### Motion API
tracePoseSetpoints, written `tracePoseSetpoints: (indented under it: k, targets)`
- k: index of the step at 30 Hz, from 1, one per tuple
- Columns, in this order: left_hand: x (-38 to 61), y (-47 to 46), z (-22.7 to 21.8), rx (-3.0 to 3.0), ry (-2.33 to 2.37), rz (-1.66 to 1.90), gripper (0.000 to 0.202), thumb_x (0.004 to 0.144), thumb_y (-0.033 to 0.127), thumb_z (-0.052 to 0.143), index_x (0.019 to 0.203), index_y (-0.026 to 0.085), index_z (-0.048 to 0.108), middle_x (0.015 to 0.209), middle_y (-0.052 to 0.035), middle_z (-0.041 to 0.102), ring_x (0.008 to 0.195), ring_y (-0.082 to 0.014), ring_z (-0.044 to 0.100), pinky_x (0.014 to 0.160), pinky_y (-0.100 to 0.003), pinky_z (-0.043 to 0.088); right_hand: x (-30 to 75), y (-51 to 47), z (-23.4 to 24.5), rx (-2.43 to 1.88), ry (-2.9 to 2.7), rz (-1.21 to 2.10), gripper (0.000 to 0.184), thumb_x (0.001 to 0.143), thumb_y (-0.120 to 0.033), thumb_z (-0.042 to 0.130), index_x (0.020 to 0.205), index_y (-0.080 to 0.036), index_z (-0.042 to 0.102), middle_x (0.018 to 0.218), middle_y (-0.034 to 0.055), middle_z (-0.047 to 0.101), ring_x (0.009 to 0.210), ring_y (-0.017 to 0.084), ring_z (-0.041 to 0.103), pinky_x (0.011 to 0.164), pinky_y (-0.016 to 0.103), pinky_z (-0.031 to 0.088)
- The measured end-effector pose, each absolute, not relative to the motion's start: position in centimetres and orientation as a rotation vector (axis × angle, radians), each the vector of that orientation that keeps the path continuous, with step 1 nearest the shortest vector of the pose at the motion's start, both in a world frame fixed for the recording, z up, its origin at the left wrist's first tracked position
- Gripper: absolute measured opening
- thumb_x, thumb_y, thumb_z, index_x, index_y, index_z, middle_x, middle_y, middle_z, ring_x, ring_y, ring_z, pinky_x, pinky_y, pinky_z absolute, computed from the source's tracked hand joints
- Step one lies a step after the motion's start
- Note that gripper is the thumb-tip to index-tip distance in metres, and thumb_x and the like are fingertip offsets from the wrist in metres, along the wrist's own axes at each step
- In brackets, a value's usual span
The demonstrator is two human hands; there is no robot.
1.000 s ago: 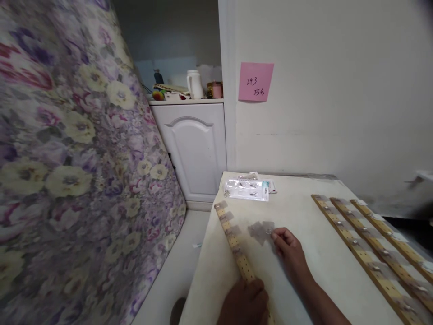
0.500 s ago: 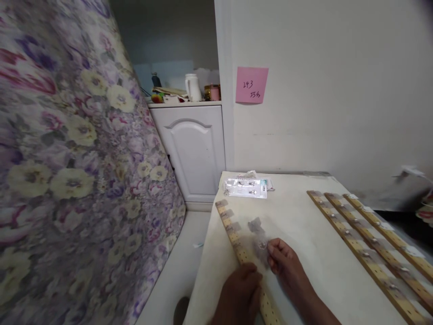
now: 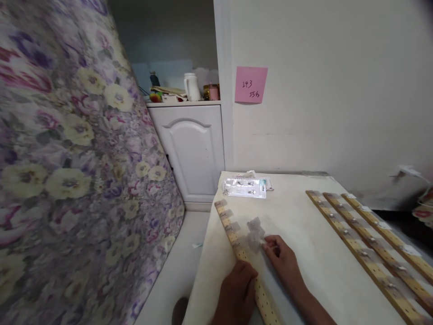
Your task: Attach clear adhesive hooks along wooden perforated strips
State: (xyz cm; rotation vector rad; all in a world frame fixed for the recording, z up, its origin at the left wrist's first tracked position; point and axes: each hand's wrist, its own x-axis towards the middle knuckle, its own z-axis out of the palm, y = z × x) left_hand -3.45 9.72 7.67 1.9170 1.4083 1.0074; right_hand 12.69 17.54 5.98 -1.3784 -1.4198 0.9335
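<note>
A pale wooden strip (image 3: pixel 264 300) with rows of small holes lies lengthwise near the table's left edge. My left hand (image 3: pixel 238 286) is closed around its middle part. Thin clear plastic pieces (image 3: pixel 232 227) are fixed along the strip's far end. My right hand (image 3: pixel 283 259) is to the right of the strip, thumb and fingers pinched on the edge of a clear plastic piece (image 3: pixel 253 243). Just beyond it, other clear plastic pieces (image 3: pixel 254 224) rest on the table, partly overlapping it in view.
Three similar strips (image 3: pixel 355 221) with clear pieces and metal parts lie along the right of the white table (image 3: pixel 287 198). Clear blister packs (image 3: pixel 245 188) sit at the far left corner. Left of the table hangs a floral curtain (image 3: pixel 81 180); a white cabinet (image 3: pixel 192 153) stands behind.
My right hand has moved slightly forward and left with the clear plastic piece, bringing it closer to the loose pieces. My left hand stays on the strip.
</note>
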Motion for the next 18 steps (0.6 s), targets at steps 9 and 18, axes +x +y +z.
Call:
tracePoseSetpoints:
  k: [9, 18]
  targets:
    - [-3.4, 10.0, 7.3, 1.950, 1.411, 1.016, 0.018, 0.086, 0.013, 0.043, 0.084, 0.020, 0.059, 0.090, -0.0035, 0.059, 0.085, -0.0157, 0.058, 0.077, -0.026, 0.046, 11.6, 19.0, 5.9, -1.533, -1.597, 0.739, 0.016, 0.072, -0.035, 0.060, 0.063, -0.024, 0.054, 0.057, -0.0039, 0.056, 0.056, 0.016, 0.052, 0.053, 0.026, 0.034]
    - [-3.5, 9.8, 7.5, 1.891, 1.417, 1.025, 0.016, 0.087, 0.015, 0.044, 0.083, 0.020, 0.058, 0.088, -0.0021, 0.059, 0.082, -0.0149, 0.057, 0.075, -0.026, 0.045, 13.9, 18.3, 6.0, -1.369, -1.388, 0.927, 0.022, 0.077, -0.041, 0.059, 0.070, -0.021, 0.056, 0.063, -0.0026, 0.056, 0.059, 0.015, 0.050, 0.055, 0.026, 0.040]
